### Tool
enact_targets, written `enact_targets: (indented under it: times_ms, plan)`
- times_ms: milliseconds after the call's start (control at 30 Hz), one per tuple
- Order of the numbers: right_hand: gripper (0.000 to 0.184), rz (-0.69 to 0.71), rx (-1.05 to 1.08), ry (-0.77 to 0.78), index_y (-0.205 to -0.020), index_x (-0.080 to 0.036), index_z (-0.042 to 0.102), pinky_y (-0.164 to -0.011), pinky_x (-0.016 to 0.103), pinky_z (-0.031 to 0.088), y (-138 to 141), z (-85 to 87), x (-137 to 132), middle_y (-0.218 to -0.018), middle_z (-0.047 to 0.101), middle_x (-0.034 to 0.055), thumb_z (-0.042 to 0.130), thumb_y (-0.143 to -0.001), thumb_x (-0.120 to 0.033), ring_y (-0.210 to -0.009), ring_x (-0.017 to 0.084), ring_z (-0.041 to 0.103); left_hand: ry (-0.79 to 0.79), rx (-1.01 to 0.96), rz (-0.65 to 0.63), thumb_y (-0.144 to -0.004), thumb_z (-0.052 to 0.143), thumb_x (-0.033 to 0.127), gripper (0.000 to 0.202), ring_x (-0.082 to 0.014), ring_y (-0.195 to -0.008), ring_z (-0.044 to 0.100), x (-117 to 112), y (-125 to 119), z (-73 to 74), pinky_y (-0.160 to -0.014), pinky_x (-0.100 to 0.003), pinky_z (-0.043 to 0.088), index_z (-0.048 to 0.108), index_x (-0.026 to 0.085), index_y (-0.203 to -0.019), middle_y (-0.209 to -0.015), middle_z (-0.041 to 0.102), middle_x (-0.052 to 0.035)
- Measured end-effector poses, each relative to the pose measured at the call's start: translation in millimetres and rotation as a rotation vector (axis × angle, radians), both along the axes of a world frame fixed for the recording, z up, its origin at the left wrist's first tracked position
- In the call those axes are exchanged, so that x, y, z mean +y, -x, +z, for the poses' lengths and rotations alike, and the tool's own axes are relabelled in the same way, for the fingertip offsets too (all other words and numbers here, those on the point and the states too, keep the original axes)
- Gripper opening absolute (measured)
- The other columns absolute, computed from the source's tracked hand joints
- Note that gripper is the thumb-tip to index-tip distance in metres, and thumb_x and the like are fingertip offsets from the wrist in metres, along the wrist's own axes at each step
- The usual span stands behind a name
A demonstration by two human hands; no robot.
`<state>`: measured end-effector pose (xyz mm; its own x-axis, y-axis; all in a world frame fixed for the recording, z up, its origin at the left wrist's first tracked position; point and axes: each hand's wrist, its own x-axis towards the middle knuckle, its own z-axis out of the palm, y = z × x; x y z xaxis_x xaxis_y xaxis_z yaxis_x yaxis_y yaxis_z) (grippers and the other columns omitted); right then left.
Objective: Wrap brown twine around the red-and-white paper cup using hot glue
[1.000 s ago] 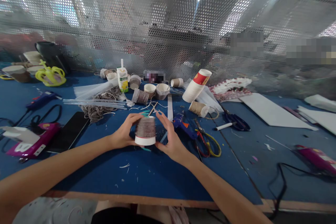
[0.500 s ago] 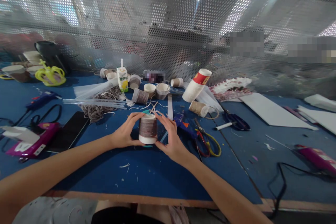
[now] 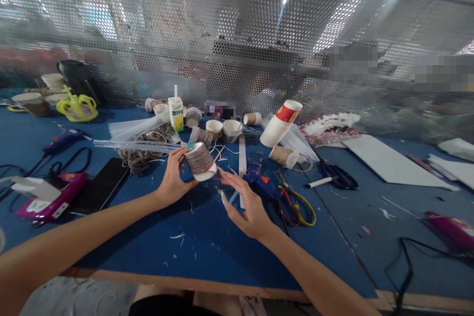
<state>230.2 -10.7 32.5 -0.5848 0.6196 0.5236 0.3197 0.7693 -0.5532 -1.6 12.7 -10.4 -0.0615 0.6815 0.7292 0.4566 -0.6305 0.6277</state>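
Observation:
My left hand [image 3: 172, 178] grips a paper cup wound with grey-brown string [image 3: 200, 161], lifted off the blue table [image 3: 207, 242] and tilted to the right. A teal piece shows at the cup's upper end. My right hand [image 3: 247, 202] hovers just right of and below the cup, fingers spread, holding nothing. A blue glue gun [image 3: 261, 181] and yellow-handled scissors [image 3: 296, 200] lie right beside the right hand.
More string-wrapped cups [image 3: 202, 134], a juice carton [image 3: 176, 112], a stack of paper cups [image 3: 280, 124], a string pile [image 3: 145, 149], a black phone [image 3: 99, 186], pink glue guns [image 3: 48, 198], dark scissors [image 3: 337, 177] and white sheets [image 3: 388, 163] litter the table. A perforated metal screen [image 3: 237, 44] stands behind.
The cup stood between both hands; now the left hand alone has lifted and tilted it. The right hand let go and opened below it.

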Motion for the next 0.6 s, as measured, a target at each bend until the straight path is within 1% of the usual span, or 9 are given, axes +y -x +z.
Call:
enact_targets:
  times_ms: [67,100,200,300,367,433,500,600]
  plan:
    - [0.05,-0.031,0.039,-0.004,-0.136,-0.027,0.035,-0.098,0.053,0.046,-1,0.9,-1,-0.131,0.058,0.0146,0.051,-0.089,-0.019,-0.108,0.027,0.064,-0.002,-0.002,0.005,-0.07,0.074,0.025,0.072,-0.0302,-0.126,0.046,0,0,0.0,-0.097,-0.05,0.051,0.035,0.023,-0.131,-0.129,0.04,-0.0128]
    - [0.048,-0.053,0.068,-0.028,-0.133,-0.026,0.037,-0.096,0.051,0.048,-1,1.6,-1,-0.129,0.059,0.0141,0.051,-0.088,-0.017,-0.107,0.027,0.064,0.002,0.005,0.003,-0.07,0.074,0.025,0.073,-0.0304,-0.126,0.046,0,0,0.3,-0.097,-0.05,0.051,0.035,0.023,-0.131,-0.129,0.039,-0.0131]
    - [0.04,-0.083,0.125,-0.148,-0.12,-0.026,0.043,-0.095,0.051,0.046,0,5.7,-1,-0.126,0.06,0.0123,0.052,-0.084,-0.012,-0.116,0.028,0.054,0.014,0.05,0.008,-0.069,0.073,0.021,0.073,-0.0311,-0.125,0.046,-3,0,2.0,-0.095,-0.05,0.052,0.035,0.023,-0.132,-0.13,0.04,-0.0137]
    - [0.027,0.002,0.023,-0.194,-0.103,-0.026,0.046,-0.094,0.052,0.042,-1,10.4,-3,-0.122,0.064,0.0077,0.051,-0.081,-0.011,-0.113,0.028,0.05,0.032,0.09,0.027,-0.067,0.071,0.015,0.075,-0.0308,-0.124,0.046,-5,0,3.6,-0.094,-0.049,0.053,0.035,0.023,-0.132,-0.13,0.04,-0.0138]
    - [0.021,0.054,-0.067,-0.165,-0.097,-0.026,0.045,-0.093,0.052,0.04,0,11.8,-4,-0.121,0.065,0.0053,0.05,-0.082,-0.012,-0.109,0.028,0.048,0.048,0.111,0.025,-0.066,0.071,0.013,0.077,-0.0311,-0.125,0.045,-6,0,4.3,-0.096,-0.049,0.052,0.034,0.023,-0.133,-0.13,0.04,-0.0139]
    - [0.019,0.072,-0.11,-0.114,-0.097,-0.026,0.045,-0.093,0.052,0.038,1,12.1,-5,-0.125,0.063,0.0047,0.05,-0.083,-0.015,-0.11,0.028,0.044,0.049,0.126,-0.003,-0.065,0.071,0.013,0.078,-0.0318,-0.127,0.044,-7,0,4.6,-0.097,-0.05,0.051,0.034,0.023,-0.134,-0.13,0.04,-0.0139]
    - [0.017,0.067,-0.112,-0.049,-0.099,-0.026,0.045,-0.095,0.052,0.037,2,12.1,-5,-0.128,0.061,0.0048,0.05,-0.084,-0.018,-0.111,0.028,0.043,0.034,0.125,-0.049,-0.066,0.069,0.013,0.077,-0.0315,-0.128,0.044,-7,0,4.8,-0.098,-0.05,0.051,0.034,0.023,-0.133,-0.131,0.039,-0.0137]
    - [0.012,0.054,-0.067,0.048,-0.098,-0.026,0.047,-0.095,0.051,0.036,3,12.0,-3,-0.124,0.063,0.0057,0.048,-0.087,-0.021,-0.108,0.026,0.045,0.028,0.09,-0.119,-0.066,0.067,0.01,0.074,-0.0296,-0.127,0.044,-7,0,5.0,-0.098,-0.047,0.052,0.035,0.024,-0.132,-0.13,0.038,-0.013]
